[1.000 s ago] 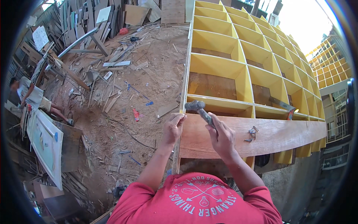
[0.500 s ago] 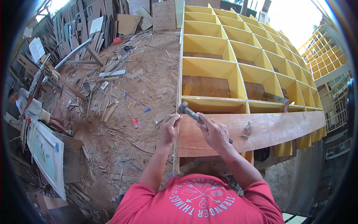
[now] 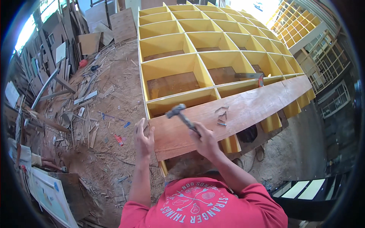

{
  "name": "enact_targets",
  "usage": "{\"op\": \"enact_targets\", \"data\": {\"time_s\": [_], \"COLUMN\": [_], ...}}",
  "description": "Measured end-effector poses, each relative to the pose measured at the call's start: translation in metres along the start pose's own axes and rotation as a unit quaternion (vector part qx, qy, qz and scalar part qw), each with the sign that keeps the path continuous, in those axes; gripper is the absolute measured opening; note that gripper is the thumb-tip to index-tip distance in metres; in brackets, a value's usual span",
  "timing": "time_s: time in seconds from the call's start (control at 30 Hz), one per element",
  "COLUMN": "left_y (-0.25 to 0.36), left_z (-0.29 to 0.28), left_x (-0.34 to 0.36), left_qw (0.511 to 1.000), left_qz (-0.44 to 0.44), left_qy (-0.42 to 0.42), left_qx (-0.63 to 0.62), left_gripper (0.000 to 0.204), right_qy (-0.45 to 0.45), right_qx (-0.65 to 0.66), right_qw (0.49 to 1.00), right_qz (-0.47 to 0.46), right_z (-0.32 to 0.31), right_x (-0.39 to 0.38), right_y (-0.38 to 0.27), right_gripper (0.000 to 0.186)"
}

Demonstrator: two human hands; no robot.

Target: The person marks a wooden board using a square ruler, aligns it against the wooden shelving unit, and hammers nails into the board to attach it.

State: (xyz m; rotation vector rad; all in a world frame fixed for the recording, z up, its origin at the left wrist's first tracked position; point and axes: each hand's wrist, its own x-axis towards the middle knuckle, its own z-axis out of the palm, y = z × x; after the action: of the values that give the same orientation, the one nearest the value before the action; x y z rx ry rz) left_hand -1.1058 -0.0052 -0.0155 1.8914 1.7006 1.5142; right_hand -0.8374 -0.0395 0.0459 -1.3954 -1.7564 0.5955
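My right hand (image 3: 205,141) grips a hammer (image 3: 186,121) by its handle, with the head raised over the left part of a thin plywood strip (image 3: 186,142). My left hand (image 3: 143,140) is at the strip's left end, fingers and thumb apart around the corner; whether it presses on the edge I cannot tell. Several loose nails (image 3: 222,116) lie on the strip, right of the hammer. Beneath and beyond the strip stretches a yellow wooden grid frame (image 3: 178,95) with open square cells.
A handsaw (image 3: 249,75) with a red-marked handle rests on the grid. Wood scraps (image 3: 85,98) litter the dirt floor at left, and boards (image 3: 64,57) lean behind. Another yellow grid (image 3: 296,24) stands far right. Another person's legs (image 3: 51,164) show at far left.
My view has turned right, so the frame appears shifted left. My left fingers, earlier pinched together at the strip's end, have spread apart. The hammer head has moved away from the left hand.
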Motion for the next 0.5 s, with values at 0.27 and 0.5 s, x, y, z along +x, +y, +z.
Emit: {"op": "enact_targets", "data": {"time_s": [0.27, 0.5], "left_y": [0.117, 0.122], "left_z": [0.103, 0.136], "left_x": [-0.045, -0.03], "left_qw": [0.934, 0.912], "left_qz": [0.21, 0.173], "left_qy": [-0.289, -0.373], "left_qx": [-0.031, -0.007], "left_gripper": [0.025, 0.022], "right_qy": [0.193, 0.182], "right_qx": [0.066, 0.142], "right_qw": [0.955, 0.942], "right_qz": [0.215, 0.242], "right_z": [-0.109, -0.163], "right_x": [-0.078, -0.092], "right_y": [0.103, 0.158], "right_gripper": [0.029, 0.03]}}
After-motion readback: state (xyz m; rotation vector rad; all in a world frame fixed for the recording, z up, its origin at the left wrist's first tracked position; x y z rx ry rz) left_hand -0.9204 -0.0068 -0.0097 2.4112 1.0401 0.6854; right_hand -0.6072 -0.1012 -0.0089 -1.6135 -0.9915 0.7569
